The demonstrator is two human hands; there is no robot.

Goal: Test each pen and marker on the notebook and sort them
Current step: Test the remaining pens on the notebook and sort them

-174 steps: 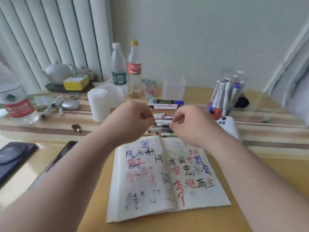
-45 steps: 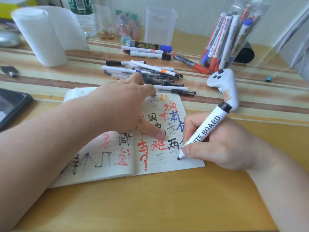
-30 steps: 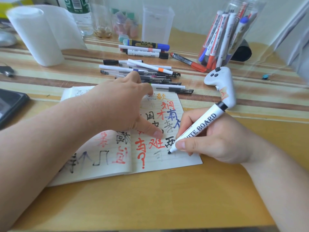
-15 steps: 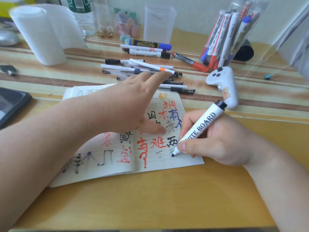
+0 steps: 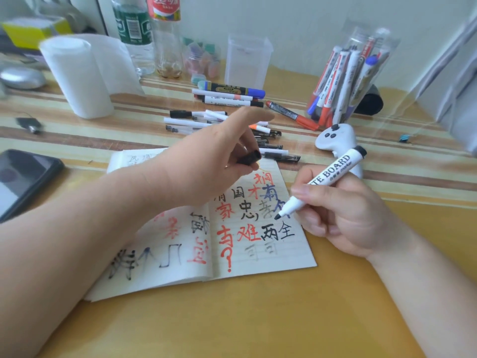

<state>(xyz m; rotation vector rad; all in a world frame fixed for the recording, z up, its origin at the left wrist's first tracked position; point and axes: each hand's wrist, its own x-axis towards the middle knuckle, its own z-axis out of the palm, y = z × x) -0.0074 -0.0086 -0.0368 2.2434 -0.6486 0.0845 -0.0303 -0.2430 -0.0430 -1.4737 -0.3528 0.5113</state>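
An open notebook (image 5: 258,259) lies on the yellow table, covered in red, black and blue characters. My right hand (image 5: 343,215) grips a white whiteboard marker (image 5: 325,179) with its black tip just above the right page. My left hand (image 5: 214,164) hovers over the notebook's top edge and pinches the marker's black cap (image 5: 249,158). Behind the notebook lies a pile of loose pens and markers (image 5: 224,120). A clear holder (image 5: 346,73) at the back right stands full of markers.
A white controller (image 5: 335,140) lies right of the pens. A paper roll (image 5: 77,78), two bottles (image 5: 147,34) and an empty clear box (image 5: 247,60) stand at the back. A dark phone (image 5: 23,177) lies at the left edge.
My left hand has lifted off the page and now shows the black cap between its fingers. My right hand has raised the marker tip off the paper, leaving faint grey marks.
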